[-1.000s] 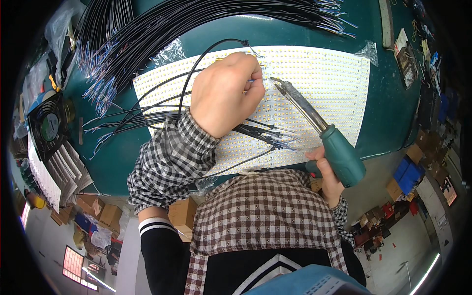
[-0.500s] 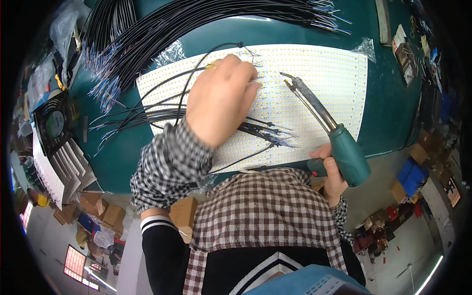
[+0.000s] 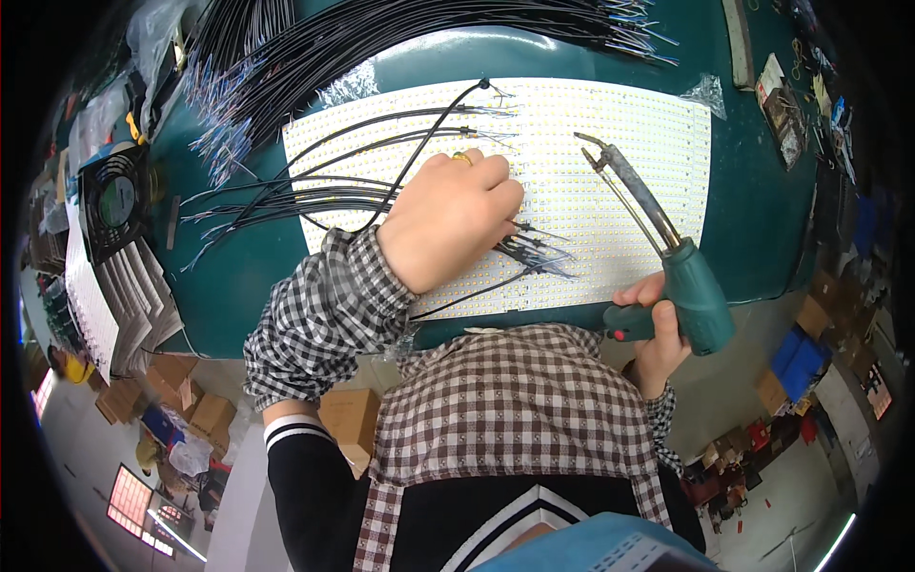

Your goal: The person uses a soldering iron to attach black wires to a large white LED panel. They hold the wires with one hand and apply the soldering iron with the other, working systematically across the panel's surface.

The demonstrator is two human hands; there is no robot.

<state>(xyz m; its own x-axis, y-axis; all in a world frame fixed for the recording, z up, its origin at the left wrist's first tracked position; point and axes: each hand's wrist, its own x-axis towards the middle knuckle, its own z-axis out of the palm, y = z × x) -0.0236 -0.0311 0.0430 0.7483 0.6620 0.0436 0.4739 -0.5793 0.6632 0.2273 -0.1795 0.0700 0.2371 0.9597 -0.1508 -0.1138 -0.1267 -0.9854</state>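
Observation:
A white LED panel board [image 3: 639,191] dotted with rows of small yellow LEDs lies on the bench. My left hand [image 3: 456,217] is over its middle, fingers curled together among black cables; its fingertips, and whatever is between them, are hidden. Several black cables [image 3: 334,197] run across the board's left half, their thin stripped wires fanned out near the middle. One cable loops up to a knot [image 3: 484,84] at the far edge. At the right, my right hand [image 3: 660,334] grips a green soldering gun [image 3: 701,300], its metal tip raised over the board.
A large bundle of black cables [image 3: 429,27] lies along the far side of the green bench [image 3: 762,219]. On the left are a small black fan [image 3: 112,202] and stacked white boards [image 3: 124,305]. Tools and scraps [image 3: 782,110] sit at the far right.
My left hand has moved toward me and slightly right, uncovering cable ends on the upper board. The soldering gun has shifted a little right with my right hand.

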